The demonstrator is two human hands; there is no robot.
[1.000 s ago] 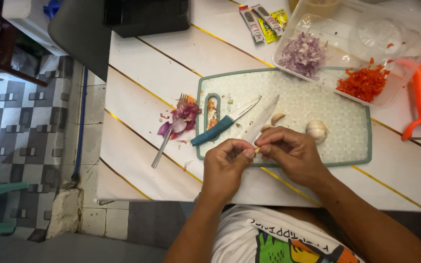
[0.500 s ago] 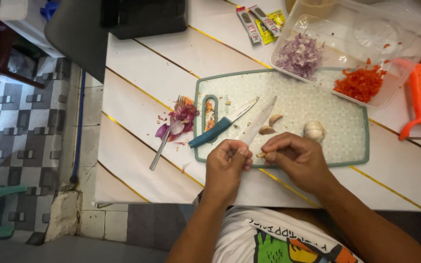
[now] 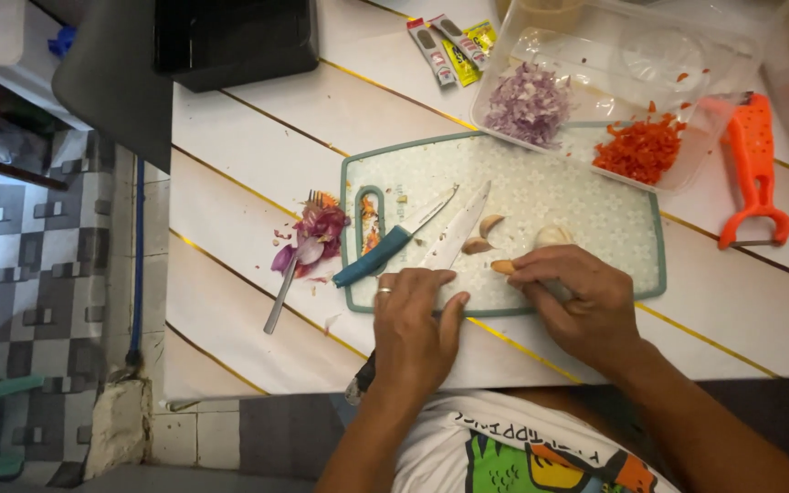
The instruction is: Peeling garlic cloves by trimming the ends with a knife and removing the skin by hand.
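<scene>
Both hands at cutting board near edge

Left hand: resting on large knife.
Right hand: pinching garlic clove on cutting board.

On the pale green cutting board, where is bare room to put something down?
Free: the board's right part, between garlic bulb and clear plastic tray. Crowded: near both knives and left hand, right hand.
</scene>
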